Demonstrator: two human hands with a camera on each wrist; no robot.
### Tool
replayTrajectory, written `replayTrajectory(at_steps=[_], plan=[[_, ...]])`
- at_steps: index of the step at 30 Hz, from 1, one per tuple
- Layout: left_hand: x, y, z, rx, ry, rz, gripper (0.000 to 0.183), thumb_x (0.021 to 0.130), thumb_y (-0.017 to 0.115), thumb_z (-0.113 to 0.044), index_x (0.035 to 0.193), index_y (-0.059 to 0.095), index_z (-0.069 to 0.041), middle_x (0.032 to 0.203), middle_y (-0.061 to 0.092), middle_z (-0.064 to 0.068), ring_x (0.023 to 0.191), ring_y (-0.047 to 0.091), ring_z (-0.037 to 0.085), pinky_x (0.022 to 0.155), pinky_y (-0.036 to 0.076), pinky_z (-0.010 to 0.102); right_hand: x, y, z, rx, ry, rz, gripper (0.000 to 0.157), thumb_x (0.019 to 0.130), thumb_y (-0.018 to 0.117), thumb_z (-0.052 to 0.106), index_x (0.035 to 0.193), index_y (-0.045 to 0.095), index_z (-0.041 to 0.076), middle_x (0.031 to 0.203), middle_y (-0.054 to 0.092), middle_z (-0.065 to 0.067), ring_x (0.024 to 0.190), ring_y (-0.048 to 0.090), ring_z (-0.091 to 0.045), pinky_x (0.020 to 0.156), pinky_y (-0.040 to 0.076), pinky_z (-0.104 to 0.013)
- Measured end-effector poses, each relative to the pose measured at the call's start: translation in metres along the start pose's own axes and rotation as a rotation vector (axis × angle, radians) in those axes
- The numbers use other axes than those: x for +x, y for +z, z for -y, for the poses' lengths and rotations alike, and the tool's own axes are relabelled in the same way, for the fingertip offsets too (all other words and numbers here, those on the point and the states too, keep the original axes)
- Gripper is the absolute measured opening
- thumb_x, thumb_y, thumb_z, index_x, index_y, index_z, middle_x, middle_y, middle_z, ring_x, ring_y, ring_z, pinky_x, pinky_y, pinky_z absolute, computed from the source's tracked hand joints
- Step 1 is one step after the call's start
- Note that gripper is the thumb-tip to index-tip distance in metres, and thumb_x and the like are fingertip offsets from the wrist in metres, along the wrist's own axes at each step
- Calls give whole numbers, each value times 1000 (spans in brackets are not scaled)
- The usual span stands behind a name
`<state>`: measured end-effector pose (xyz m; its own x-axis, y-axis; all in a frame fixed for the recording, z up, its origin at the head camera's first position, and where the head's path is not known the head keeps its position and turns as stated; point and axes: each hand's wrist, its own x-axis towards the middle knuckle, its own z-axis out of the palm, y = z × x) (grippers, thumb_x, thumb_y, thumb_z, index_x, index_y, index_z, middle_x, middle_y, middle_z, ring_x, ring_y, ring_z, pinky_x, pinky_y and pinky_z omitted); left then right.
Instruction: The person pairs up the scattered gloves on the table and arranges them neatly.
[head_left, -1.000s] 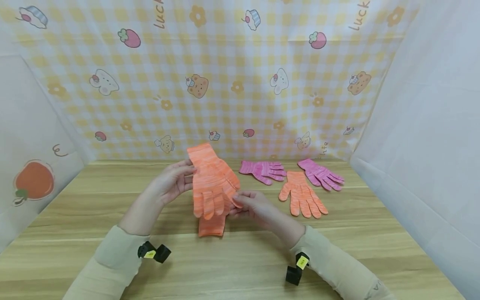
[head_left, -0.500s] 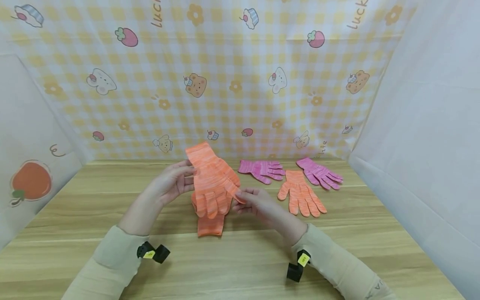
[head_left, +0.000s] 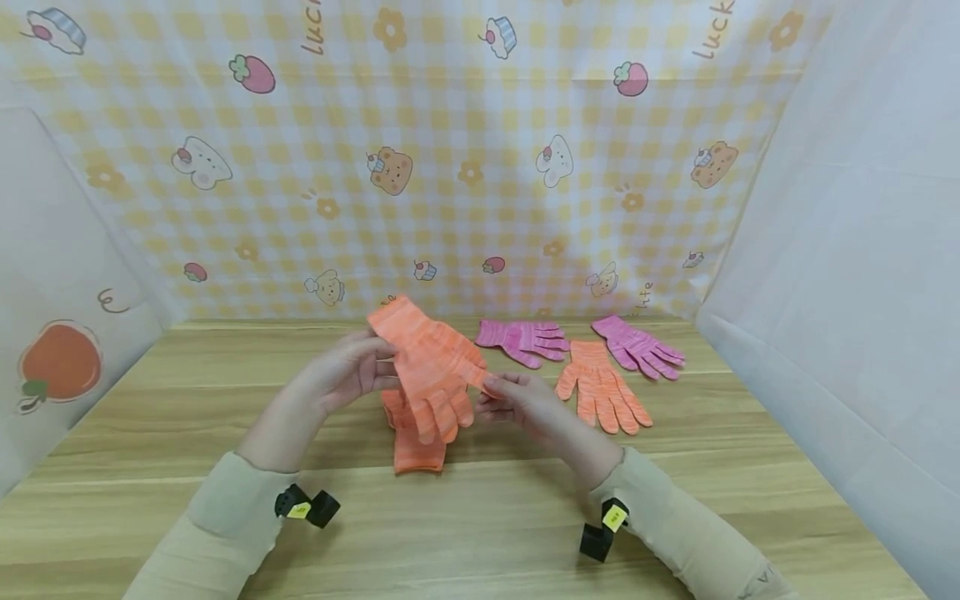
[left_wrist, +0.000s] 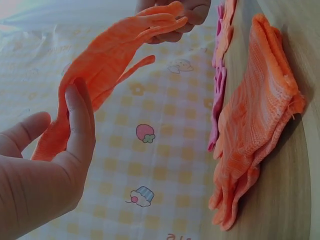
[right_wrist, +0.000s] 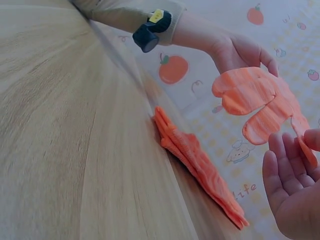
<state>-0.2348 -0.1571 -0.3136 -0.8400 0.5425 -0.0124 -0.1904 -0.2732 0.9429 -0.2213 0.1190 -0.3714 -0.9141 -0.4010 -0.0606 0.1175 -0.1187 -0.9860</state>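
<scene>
An orange knit glove (head_left: 431, 358) is held up off the table, cuff toward the upper left and fingers pointing down. My left hand (head_left: 348, 371) holds it near the cuff; in the left wrist view its fingers (left_wrist: 80, 120) lie against the knit with the thumb on the other side. With thumb and fingers, my right hand (head_left: 525, 408) pinches the tip of one finger of the same glove. Below, more orange knit glove (head_left: 420, 450) lies on the table with its cuff toward me, partly hidden by the raised glove. The left wrist view shows layered fabric there.
Another orange glove (head_left: 607, 392) lies flat right of my right hand. Behind it are two pink gloves, one (head_left: 525, 340) near the middle and one (head_left: 641, 348) farther right. The wooden table (head_left: 480, 533) ends at a checked cloth backdrop (head_left: 450, 208), with pale side walls.
The raised glove has tilted, its cuff dipping slightly and its fingers swinging right. My right hand has moved a little right and up with the pinched glove finger, showing more of the orange knit below.
</scene>
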Motion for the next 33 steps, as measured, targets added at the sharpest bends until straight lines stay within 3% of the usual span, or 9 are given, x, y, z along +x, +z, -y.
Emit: replayTrajectory(at_steps=[3,6,10,21,28,33], plan=[[0,0,1,20,-12,32,26,98,37,-1,123,38,-8,89,63,3,81,65,19,79,54,36,0,-2,1,19,1,-27,13,98,55,14,97,61,3,84,67,-4,81,68,-15,79,54,-35],[0,1,2,32,-31,63,18,99,37,-5,109,52,-8,90,66,5,82,67,22,79,54,37,0,-5,3,57,0,-47,12,99,53,12,92,62,7,83,68,-4,79,68,-15,76,55,-32],[0,2,3,54,-58,94,27,101,36,-9,94,62,-9,91,69,7,85,68,24,81,54,39,1,-9,4,108,-2,-75,18,99,50,8,86,62,10,81,68,-4,78,67,-15,76,55,-32],[2,6,7,84,-122,55,20,102,38,-17,108,54,-6,100,67,11,94,66,31,95,44,51,2,-19,6,166,-30,-100,20,99,50,7,87,65,10,83,70,-5,82,69,-16,79,55,-34],[2,9,9,82,-158,66,27,103,39,-25,110,58,-7,101,69,12,96,66,32,92,47,50,3,-21,7,157,-16,-124,14,99,51,9,93,64,8,84,69,-6,81,68,-17,78,55,-33],[3,15,12,92,-185,42,25,102,41,-21,107,59,-4,97,70,12,92,67,29,86,51,45,3,-22,6,151,-17,-121,15,99,50,8,91,63,9,83,69,-6,80,68,-17,76,55,-32]])
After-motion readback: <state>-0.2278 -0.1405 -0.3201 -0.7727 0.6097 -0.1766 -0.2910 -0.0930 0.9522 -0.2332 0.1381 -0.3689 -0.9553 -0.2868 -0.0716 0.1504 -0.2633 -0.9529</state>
